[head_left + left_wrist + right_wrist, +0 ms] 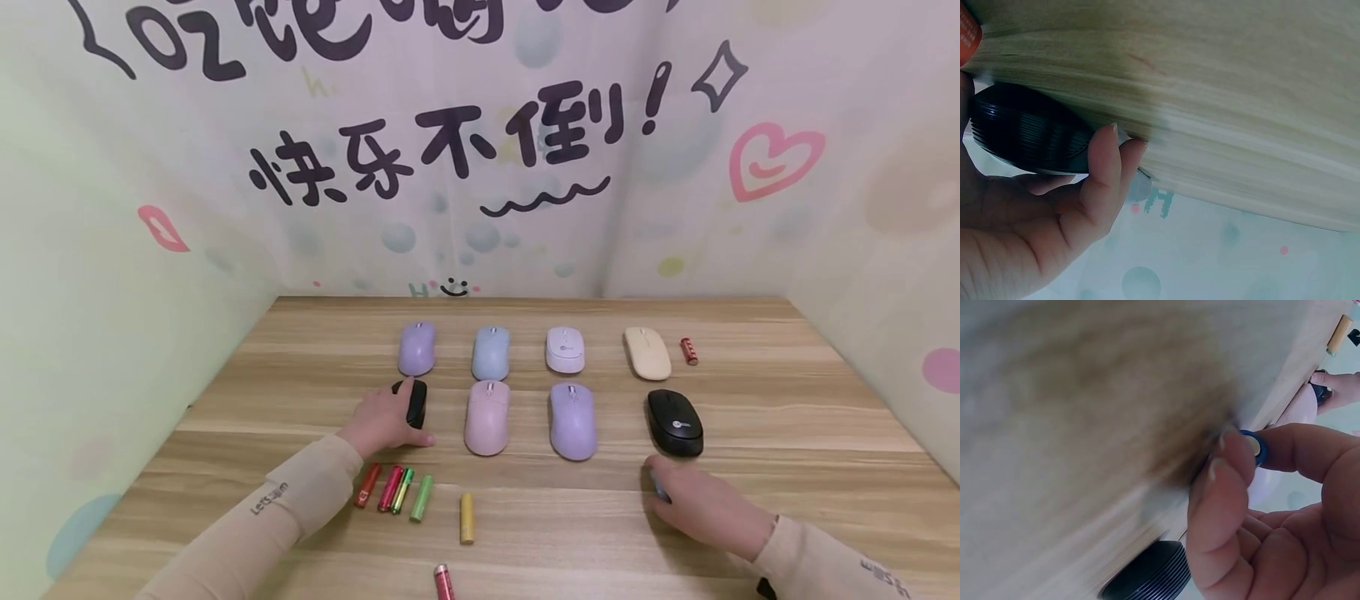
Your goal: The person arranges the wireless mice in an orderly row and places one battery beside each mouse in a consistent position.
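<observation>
My left hand (381, 418) grips a black computer mouse (417, 405) at the left end of the front row of mice. In the left wrist view the ribbed side of this black mouse (1029, 128) shows between thumb and fingers, tilted. With thumb and fingertips my right hand (708, 507) pinches a blue battery (660, 487), low over the table at the right. One round end of the blue battery (1260, 449) shows in the right wrist view; the fingers cover most of the rest. Just beyond that hand lies another black mouse (676, 423).
A pink mouse (487, 418) and a purple mouse (573, 422) lie between the hands. Behind them stands a row of several mice, with a red battery (689, 351) at its right end. Red, green and yellow batteries (467, 518) lie in front. A printed cloth hangs behind the wooden table (570, 533).
</observation>
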A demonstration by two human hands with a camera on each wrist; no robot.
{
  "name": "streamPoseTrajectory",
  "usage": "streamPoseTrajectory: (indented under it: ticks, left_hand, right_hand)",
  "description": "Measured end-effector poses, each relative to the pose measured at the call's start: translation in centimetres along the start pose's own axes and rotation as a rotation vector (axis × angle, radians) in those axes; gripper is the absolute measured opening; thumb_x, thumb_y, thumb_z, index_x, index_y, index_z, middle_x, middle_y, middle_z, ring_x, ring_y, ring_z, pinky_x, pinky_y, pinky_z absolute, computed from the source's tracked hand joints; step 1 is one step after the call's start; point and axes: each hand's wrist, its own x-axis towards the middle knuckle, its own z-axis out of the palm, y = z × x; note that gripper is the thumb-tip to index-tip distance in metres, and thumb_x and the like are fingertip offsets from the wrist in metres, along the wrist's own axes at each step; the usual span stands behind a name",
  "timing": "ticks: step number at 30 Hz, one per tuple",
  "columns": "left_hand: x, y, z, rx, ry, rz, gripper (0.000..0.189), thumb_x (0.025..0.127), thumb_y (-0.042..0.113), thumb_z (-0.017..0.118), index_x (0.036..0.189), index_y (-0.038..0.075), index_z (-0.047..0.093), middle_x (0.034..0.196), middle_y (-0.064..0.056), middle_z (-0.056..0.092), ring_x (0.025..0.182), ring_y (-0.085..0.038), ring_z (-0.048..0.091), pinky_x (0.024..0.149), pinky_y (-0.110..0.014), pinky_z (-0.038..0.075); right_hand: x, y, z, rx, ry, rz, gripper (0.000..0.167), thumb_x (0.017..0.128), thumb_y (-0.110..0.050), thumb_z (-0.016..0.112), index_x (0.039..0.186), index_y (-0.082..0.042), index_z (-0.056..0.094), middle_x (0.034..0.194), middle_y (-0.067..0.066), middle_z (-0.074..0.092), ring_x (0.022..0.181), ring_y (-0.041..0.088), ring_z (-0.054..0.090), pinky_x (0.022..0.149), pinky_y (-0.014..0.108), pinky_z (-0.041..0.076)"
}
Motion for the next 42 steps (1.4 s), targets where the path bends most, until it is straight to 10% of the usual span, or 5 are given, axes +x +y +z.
streamPoseTrajectory:
  ticks: [17,26,42]
  left_hand:
    - [0.1,0.2,-0.2,0.021,-0.008,-0.007,0.098,0.071,0.046,0.074,0.142,0.001,0.025,0.129,-0.034,0.041,0.117,-0.048,0.04,0.094,-0.052,0.037]
    - [0.0,0.1,-0.1,0.012,0.009,0.006,0.098,0.07,0.047,0.074,0.141,-0.001,0.027,0.128,-0.035,0.042,0.116,-0.048,0.041,0.095,-0.052,0.036]
    - [0.4,-0.1,0.4,0.034,0.001,-0.007,0.1,0.069,0.048,0.074,0.142,0.0,0.025,0.127,-0.034,0.042,0.114,-0.049,0.041,0.091,-0.052,0.038]
  right_hand:
    - [0.2,1.2,-3.2,0.128,-0.021,0.034,0.039,0.073,-0.007,0.063,0.109,0.002,0.05,0.069,0.003,0.049,0.057,0.013,0.043,0.049,0.026,0.035]
    - [2.0,7.1,-7.7,0.246,-0.044,0.122,0.047,0.081,-0.007,0.054,0.122,0.01,0.039,0.067,0.005,0.049,0.052,0.015,0.046,0.044,0.027,0.04]
    - [4.7,12.6,-6.2,0.206,-0.14,0.162,0.039,0.082,-0.008,0.055,0.115,0.01,0.043,0.07,0.006,0.044,0.05,0.015,0.043,0.046,0.031,0.04]
